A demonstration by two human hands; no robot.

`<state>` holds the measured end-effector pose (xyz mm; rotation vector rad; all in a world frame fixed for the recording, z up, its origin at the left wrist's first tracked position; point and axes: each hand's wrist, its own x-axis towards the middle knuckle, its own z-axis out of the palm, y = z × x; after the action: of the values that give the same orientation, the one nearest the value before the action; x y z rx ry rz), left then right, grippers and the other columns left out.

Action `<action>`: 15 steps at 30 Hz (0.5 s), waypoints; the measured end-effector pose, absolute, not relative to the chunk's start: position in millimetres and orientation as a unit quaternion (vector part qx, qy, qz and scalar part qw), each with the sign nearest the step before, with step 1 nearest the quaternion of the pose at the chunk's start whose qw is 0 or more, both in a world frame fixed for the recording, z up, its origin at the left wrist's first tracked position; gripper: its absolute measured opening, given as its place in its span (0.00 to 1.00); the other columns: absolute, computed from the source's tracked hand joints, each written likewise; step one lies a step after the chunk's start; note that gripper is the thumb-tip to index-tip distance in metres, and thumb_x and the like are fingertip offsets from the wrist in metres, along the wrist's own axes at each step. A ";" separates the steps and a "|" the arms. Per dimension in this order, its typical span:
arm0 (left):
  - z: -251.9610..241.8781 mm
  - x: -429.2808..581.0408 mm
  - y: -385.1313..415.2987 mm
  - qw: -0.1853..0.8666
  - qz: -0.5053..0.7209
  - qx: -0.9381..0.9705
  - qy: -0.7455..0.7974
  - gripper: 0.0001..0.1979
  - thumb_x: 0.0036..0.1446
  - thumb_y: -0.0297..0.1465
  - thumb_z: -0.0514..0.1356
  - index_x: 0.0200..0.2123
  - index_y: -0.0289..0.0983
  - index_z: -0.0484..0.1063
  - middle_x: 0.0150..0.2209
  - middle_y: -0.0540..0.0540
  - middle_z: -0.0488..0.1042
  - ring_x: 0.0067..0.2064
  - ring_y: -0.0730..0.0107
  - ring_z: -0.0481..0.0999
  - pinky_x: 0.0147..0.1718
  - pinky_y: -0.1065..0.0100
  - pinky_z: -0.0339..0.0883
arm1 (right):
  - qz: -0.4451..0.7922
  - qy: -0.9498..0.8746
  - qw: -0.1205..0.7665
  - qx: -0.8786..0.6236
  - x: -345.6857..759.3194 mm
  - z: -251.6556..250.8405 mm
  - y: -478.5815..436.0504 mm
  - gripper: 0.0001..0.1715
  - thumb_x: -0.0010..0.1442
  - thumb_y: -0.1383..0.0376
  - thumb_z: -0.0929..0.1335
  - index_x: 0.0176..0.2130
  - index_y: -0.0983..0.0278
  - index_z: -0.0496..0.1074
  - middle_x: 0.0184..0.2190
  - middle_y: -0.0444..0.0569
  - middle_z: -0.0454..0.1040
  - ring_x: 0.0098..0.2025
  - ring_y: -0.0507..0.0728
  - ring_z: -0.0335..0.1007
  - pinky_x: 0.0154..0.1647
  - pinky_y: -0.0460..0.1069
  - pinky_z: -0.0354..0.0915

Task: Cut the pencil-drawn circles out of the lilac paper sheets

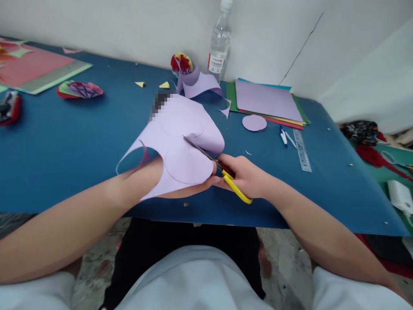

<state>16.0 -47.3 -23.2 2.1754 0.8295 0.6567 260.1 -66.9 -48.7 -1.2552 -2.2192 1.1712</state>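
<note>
My right hand (250,175) is closed round the handles of a pair of scissors (237,189) with yellow grips. Their blades reach up and left into a sheet of lilac paper (180,116), between pencilled round outlines. Beneath that sheet lies my left hand (190,190), mostly covered, gripping the paper near its right edge close to the scissors. Curved cut-outs leave the sheet's left and lower edges scalloped, and its far right part curls over. To the right, a cut lilac paper circle (254,123) rests flat on the blue table.
At the back stand a water bottle (220,43) and a folded paper flower (182,63) beside a lilac offcut (201,85). Stacked coloured paper (266,100), pens (284,137) and a clear ruler (302,150) lie right. Another paper flower (80,89) and a red stapler-like object (10,107) are left.
</note>
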 end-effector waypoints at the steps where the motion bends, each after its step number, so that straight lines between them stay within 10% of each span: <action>1: -21.4 13.5 -45.4 0.325 0.216 0.878 0.276 0.14 0.64 0.40 0.66 0.27 0.43 0.70 0.25 0.52 0.69 0.29 0.64 0.65 0.35 0.60 0.63 | 0.409 -0.779 0.172 -0.443 260.2 -48.9 -66.6 0.33 0.67 0.36 0.75 0.39 0.57 0.65 0.25 0.37 0.66 0.27 0.52 0.56 0.30 0.50 0.54; 6: -27.6 3.5 -41.3 0.354 0.313 0.840 0.267 0.25 0.77 0.50 0.56 0.29 0.43 0.70 0.26 0.49 0.68 0.32 0.61 0.69 0.41 0.58 0.68 | 0.410 -0.759 0.196 -0.466 259.6 -48.8 -65.5 0.32 0.67 0.35 0.74 0.40 0.58 0.66 0.26 0.38 0.67 0.28 0.53 0.58 0.31 0.50 0.53; 15: -33.1 10.8 -42.3 0.465 0.400 0.707 0.353 0.18 0.71 0.45 0.63 0.30 0.42 0.76 0.29 0.48 0.74 0.31 0.63 0.70 0.36 0.59 0.70 | 0.423 -0.735 0.234 -0.476 259.4 -48.8 -65.7 0.38 0.64 0.33 0.76 0.49 0.61 0.73 0.33 0.45 0.76 0.33 0.57 0.69 0.35 0.52 0.62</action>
<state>10.8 -42.3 -33.1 1.7355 0.8683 0.9821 259.4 -65.7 -48.8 -1.3080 -2.0176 1.1607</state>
